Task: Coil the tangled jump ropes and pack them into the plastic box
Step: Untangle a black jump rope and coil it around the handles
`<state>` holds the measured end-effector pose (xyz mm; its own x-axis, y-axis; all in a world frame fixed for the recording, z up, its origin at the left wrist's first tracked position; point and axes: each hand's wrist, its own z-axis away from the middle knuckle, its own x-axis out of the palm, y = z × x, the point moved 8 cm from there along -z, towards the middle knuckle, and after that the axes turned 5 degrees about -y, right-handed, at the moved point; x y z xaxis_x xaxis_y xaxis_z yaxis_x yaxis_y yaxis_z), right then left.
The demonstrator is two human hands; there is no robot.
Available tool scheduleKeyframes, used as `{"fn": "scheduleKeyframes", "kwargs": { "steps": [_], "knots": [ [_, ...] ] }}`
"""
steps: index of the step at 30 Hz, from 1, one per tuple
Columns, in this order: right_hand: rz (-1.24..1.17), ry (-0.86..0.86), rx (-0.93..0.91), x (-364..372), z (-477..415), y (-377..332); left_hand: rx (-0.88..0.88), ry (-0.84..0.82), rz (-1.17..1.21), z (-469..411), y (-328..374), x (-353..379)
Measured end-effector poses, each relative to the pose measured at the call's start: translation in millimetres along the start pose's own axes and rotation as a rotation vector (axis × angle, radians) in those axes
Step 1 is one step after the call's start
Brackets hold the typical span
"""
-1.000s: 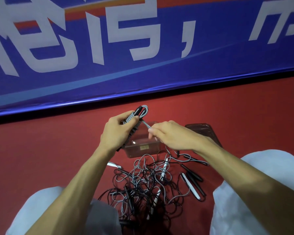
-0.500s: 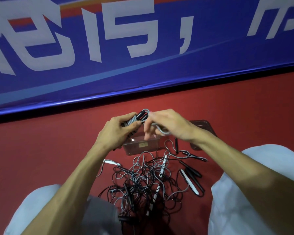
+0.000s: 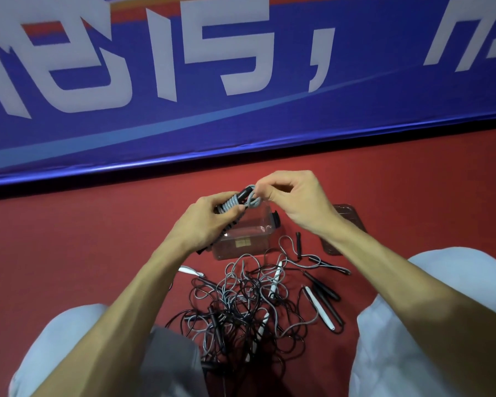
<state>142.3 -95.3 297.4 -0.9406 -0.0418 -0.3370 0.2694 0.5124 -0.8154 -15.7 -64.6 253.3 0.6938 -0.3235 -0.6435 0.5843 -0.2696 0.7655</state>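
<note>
The person sits on the red floor (image 3: 69,253) with knees spread, and the work goes on between them. Furthest left, a white handle (image 3: 190,271) lies beside the left forearm. The left hand (image 3: 206,222) is raised off the floor, its fingers (image 3: 228,213) clenched round a grey jump rope (image 3: 233,201) whose cord is wound in tight turns about its black handles. Directly below that bundle stands the plastic box (image 3: 241,247). It is clear and open-topped, and as far as I can see it has nothing in it. It sits toward the far edge of the floor, apart from the blue banner (image 3: 241,124). Nearer the person sprawls the tangle of ropes (image 3: 241,308), black and grey cords looped through one another.

Moving right, the right hand (image 3: 295,202) pinches the last loop of grey cord at the top end of the bundle between thumb and forefinger. Further right lie a few loose handles (image 3: 324,305), and beyond them the lid (image 3: 347,222) lies flat on the floor.

I judge that this rope's coil is being finished off, with the tail about to be tucked. The next move calls for drawing that end snug under a turn so it cannot spring loose, then lowering the bundle into the box beneath. With the heap untouched, the task looks to be at an early stage.
</note>
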Motion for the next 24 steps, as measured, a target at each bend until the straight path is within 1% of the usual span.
{"fn": "scheduleKeyframes", "kwargs": {
  "steps": [2,3,5,8,10,13,16,18,20,22,24],
  "knots": [
    [0.145,0.092,-0.026,-9,0,-3,-0.006,0.002,-0.114,-1,-1,2],
    [0.166,0.110,-0.030,-9,0,-4,-0.009,0.008,-0.142,-1,-1,3],
    [0.150,0.114,-0.039,-7,2,-7,-0.003,0.019,-0.156,-1,3,3],
    [0.114,0.085,-0.011,-3,5,-10,0.051,0.049,-0.208,0,10,3],
    [0.067,0.052,0.024,-1,5,-10,0.101,0.021,-0.219,0,14,7],
    [-0.022,0.034,0.046,2,3,-9,0.153,-0.093,-0.144,3,20,21],
    [-0.087,0.031,0.045,3,1,-13,0.121,-0.209,0.073,4,21,33],
    [-0.168,0.033,0.053,0,1,-16,0.113,-0.206,0.140,2,21,34],
    [-0.258,0.038,0.072,-3,1,-14,0.123,-0.140,0.168,0,21,30],
    [-0.315,0.034,0.095,-4,1,-10,0.121,-0.108,0.175,-1,21,29],
    [-0.369,0.030,0.120,-5,1,-5,0.098,-0.144,0.183,2,25,33]
  ]
}}
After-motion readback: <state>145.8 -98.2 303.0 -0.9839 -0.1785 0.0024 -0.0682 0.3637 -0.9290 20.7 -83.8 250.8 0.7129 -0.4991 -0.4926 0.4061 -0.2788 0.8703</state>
